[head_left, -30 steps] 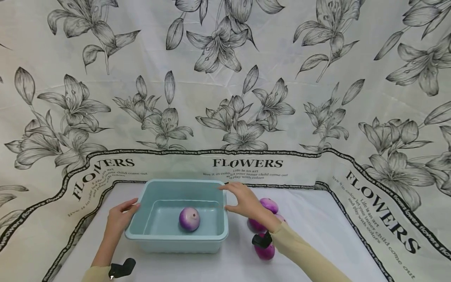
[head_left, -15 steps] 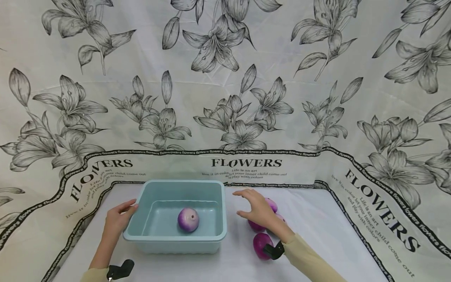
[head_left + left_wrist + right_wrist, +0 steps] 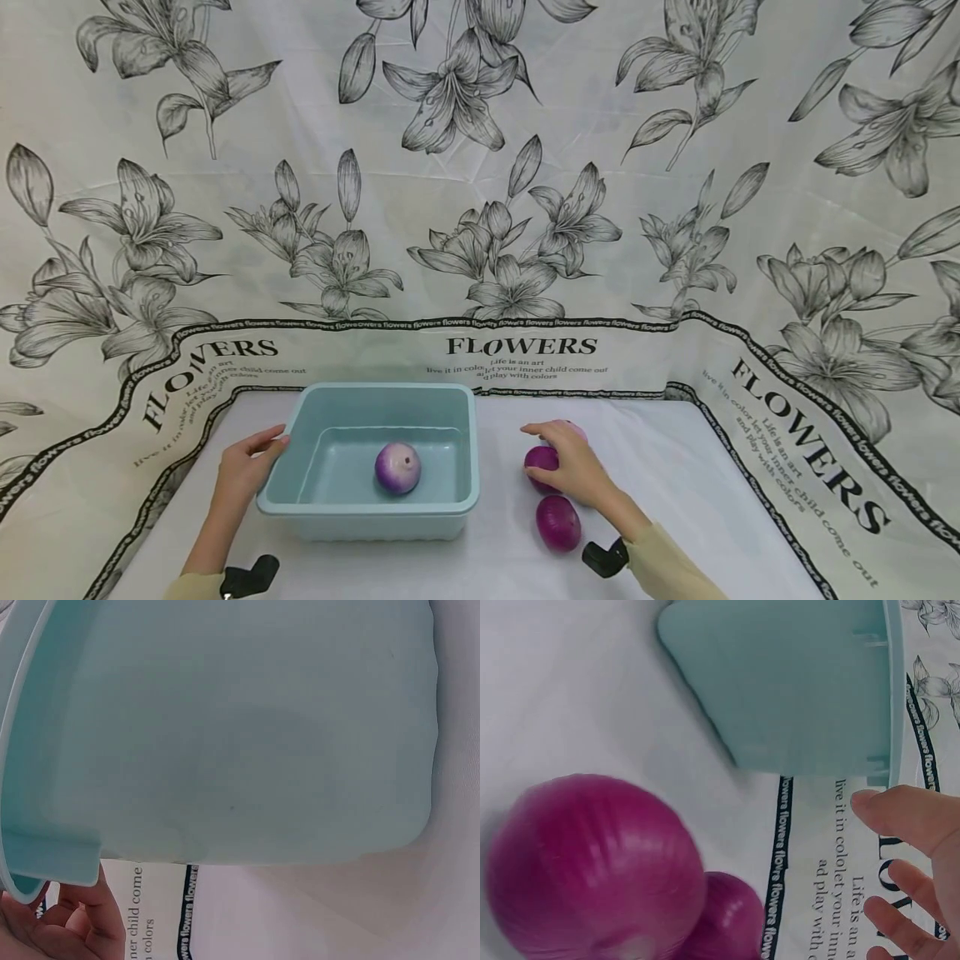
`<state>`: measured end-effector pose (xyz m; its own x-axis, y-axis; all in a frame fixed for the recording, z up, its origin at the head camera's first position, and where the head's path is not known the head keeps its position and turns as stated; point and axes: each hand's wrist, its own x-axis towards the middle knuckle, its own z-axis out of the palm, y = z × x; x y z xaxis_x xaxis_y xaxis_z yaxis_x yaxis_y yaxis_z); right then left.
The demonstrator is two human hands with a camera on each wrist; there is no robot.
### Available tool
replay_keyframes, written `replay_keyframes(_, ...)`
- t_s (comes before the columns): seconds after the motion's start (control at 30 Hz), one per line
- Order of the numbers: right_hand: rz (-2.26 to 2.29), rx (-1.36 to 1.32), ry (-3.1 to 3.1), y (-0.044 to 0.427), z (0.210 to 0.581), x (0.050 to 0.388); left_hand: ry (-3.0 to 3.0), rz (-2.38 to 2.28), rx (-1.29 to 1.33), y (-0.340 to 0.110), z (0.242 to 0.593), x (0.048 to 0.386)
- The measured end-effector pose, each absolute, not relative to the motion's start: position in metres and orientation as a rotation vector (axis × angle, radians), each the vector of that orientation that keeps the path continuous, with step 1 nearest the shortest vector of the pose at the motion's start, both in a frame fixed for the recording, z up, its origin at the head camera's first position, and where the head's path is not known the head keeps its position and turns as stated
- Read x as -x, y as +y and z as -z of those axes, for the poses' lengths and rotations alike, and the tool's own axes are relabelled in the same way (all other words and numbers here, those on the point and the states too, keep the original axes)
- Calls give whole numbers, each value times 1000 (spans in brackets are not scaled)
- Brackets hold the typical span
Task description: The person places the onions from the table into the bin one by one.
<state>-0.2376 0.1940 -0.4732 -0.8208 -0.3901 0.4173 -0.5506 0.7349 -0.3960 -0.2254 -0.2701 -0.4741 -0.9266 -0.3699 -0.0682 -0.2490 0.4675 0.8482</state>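
Note:
A light blue plastic basin (image 3: pixel 367 508) stands on the table, and one purple-and-white onion (image 3: pixel 397 468) lies on its floor. My left hand (image 3: pixel 246 465) grips the basin's left rim; in the left wrist view its fingers (image 3: pixel 101 915) curl under the rim's edge. My right hand (image 3: pixel 576 463) hovers over a group of purple onions right of the basin, thumb and fingers apart, holding nothing. One onion (image 3: pixel 542 469) shows beside its thumb, and another (image 3: pixel 558 523) lies nearer the front. The hand partly hides a further onion (image 3: pixel 574 428) behind it.
White cloth (image 3: pixel 690 483) covers the table. A flower-printed curtain (image 3: pixel 480 250) with black lettering hangs behind and along both sides. The basin's back edge is close to the curtain. Dark wrist devices (image 3: pixel 606 557) sit at both cuffs.
My right hand has left the basin's right rim and moved right and slightly down, over the onions. The left hand stays on the left rim. The head view has shifted slightly.

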Motion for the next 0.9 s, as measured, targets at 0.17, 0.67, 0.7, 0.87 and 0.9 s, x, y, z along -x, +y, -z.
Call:
replay_keyframes(0.17, -769, -665, -2669, 206, 484, 230, -2581, 1473, -550, -269, 475, 227)
replay_keyframes(0.67, -1036, -428, -2639, 231, 518, 202, -2592, 1490, -534, -270, 474, 223)
replay_keyframes(0.7, -1052, -418, -2636, 232, 520, 200, -2589, 1495, -531, -270, 473, 222)
replay_keyframes(0.87, -1154, -383, -2616, 237, 527, 192, -2576, 1507, -534, -272, 474, 221)
replay_keyframes(0.9, -1165, -384, -2611, 237, 528, 190, -2573, 1508, -537, -272, 474, 222)
